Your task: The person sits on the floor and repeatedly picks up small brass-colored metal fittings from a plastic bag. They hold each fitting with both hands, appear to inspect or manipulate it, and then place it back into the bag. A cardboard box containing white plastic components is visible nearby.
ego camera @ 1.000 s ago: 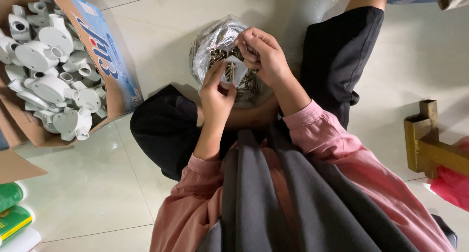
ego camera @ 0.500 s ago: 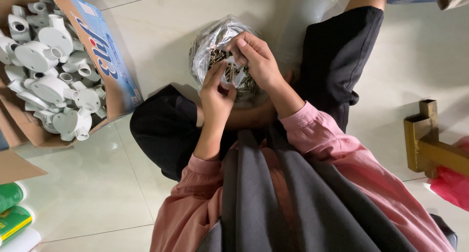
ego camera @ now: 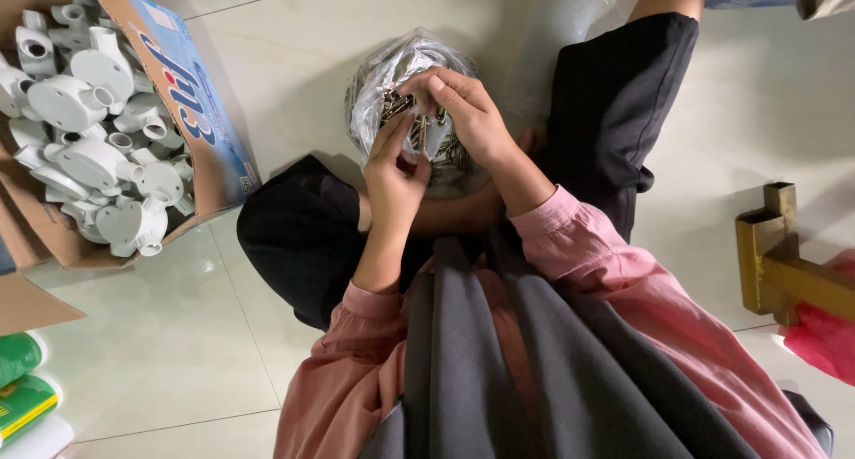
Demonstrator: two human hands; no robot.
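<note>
Two hands [ego camera: 436, 138] at screw bag [ego camera: 378, 89], box of white fittings [ego camera: 89, 138] left, tiled floor [ego camera: 160, 352]

Clear plastic bag [ego camera: 385, 94] of small dark metal screws [ego camera: 445, 152] is lying crumpled and open on the pale floor [ego camera: 294, 76], just right of the cardboard box [ego camera: 191, 112], between the person's knees.
</note>
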